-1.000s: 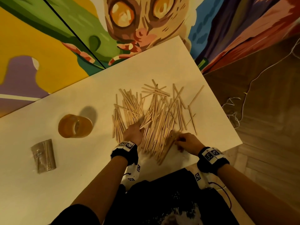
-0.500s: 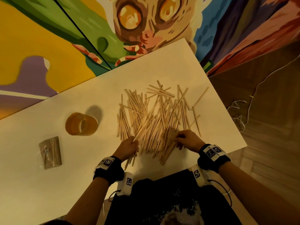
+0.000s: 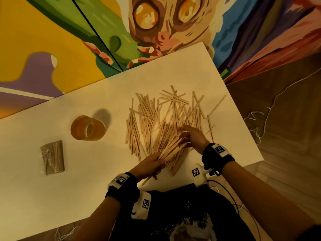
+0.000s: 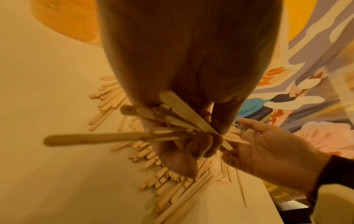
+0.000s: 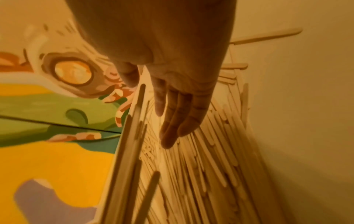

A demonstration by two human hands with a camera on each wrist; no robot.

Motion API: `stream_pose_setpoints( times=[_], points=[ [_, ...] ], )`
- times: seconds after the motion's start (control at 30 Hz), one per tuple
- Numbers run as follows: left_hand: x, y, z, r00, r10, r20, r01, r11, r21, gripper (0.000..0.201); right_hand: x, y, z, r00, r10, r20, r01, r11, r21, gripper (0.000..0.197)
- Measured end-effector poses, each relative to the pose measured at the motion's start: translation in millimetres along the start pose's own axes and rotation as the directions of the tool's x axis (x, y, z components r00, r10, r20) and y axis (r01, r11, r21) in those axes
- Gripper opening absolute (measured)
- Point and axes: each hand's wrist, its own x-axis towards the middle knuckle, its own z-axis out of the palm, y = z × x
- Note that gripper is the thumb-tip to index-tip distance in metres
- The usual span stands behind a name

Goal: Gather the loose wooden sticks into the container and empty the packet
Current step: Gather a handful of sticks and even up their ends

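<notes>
Many loose wooden sticks (image 3: 156, 117) lie spread on the white table (image 3: 86, 188). My left hand (image 3: 151, 164) grips a bundle of sticks (image 3: 171, 148) at its near end, lifted at a slant over the pile; the left wrist view shows the bundle (image 4: 172, 121) fanning out of my curled fingers. My right hand (image 3: 192, 136) is open with straight fingers beside the bundle's far end, over the pile; its fingers (image 5: 172, 121) hover above the sticks (image 5: 210, 159). A clear amber container (image 3: 87, 127) lies on its side to the left. A clear packet (image 3: 53, 157) of sticks lies further left.
The table's right edge (image 3: 243, 122) runs close to the outermost sticks, with wooden floor and white cord (image 3: 257, 122) beyond. A painted mural wall (image 3: 104, 32) stands behind the table. My dark clothing (image 3: 173, 214) is at the near edge.
My left hand has pulled back from the pile and closed round a bundle of sticks, lifting it. My right hand has moved left and opened beside the bundle.
</notes>
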Motion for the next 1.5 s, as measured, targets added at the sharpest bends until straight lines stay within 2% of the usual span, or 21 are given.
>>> stream_pose_setpoints(
  times=[0.2, 0.4, 0.53, 0.67, 0.73, 1.0, 1.07, 1.17, 1.27, 1.37, 1.43, 1.47, 1.5],
  points=[
    [5, 9, 5, 0.998, 0.029, 0.059, -0.028, 0.999, -0.02, 0.011, -10, -4, 3, 0.989, -0.09, 0.115, 0.099, 0.992, -0.074, 0.035],
    [11, 20, 9, 1.0, -0.002, 0.003, 0.002, 0.999, 0.052, 0.019, -15, 9, 14, 0.992, -0.09, 0.092, 0.111, 0.96, -0.258, 0.033],
    [13, 18, 9, 0.999, 0.043, -0.02, -0.04, 0.987, 0.156, 0.013, -17, 17, 17, 0.993, -0.091, 0.078, 0.114, 0.922, -0.369, 0.03],
    [21, 14, 8, 0.988, 0.086, -0.125, -0.028, 0.912, 0.409, 0.013, -15, 19, 14, 0.993, -0.027, 0.116, 0.071, 0.915, -0.396, 0.025],
    [23, 13, 9, 0.985, 0.112, -0.134, -0.029, 0.861, 0.507, 0.016, -14, 19, 13, 0.991, -0.015, 0.136, 0.07, 0.908, -0.414, 0.019],
    [24, 15, 15, 0.953, 0.24, -0.183, -0.064, 0.753, 0.655, 0.024, -13, 13, 9, 0.993, 0.04, 0.111, -0.003, 0.949, -0.314, 0.021],
    [22, 16, 15, 0.938, 0.282, -0.203, -0.063, 0.713, 0.699, 0.03, -13, 14, 13, 0.989, 0.072, 0.131, -0.032, 0.958, -0.284, 0.017],
    [20, 14, 14, 0.912, 0.332, -0.243, -0.049, 0.674, 0.737, 0.03, -14, 14, 17, 0.977, 0.109, 0.183, -0.064, 0.97, -0.235, 0.024],
    [16, 10, 11, 0.896, 0.335, -0.292, -0.035, 0.708, 0.706, 0.034, -14, 14, 19, 0.984, 0.076, 0.164, -0.04, 0.976, -0.215, 0.012],
    [4, 4, -2, 0.88, 0.307, -0.363, -0.006, 0.772, 0.636, 0.053, -13, 13, 18, 0.985, 0.048, 0.165, -0.014, 0.979, -0.201, 0.004],
    [-8, -2, -14, 0.863, 0.255, -0.436, -0.068, 0.914, 0.399, 0.047, -14, 11, 17, 0.983, 0.046, 0.177, -0.018, 0.988, -0.154, 0.004],
    [-13, -6, -19, 0.857, 0.222, -0.466, -0.131, 0.967, 0.22, 0.037, -15, 10, 18, 0.983, 0.042, 0.181, -0.019, 0.992, -0.128, 0.005],
    [-19, -9, -24, 0.855, 0.174, -0.489, -0.176, 0.984, 0.042, 0.029, -15, 9, 19, 0.983, 0.037, 0.182, -0.017, 0.994, -0.107, 0.007]
  ],
)
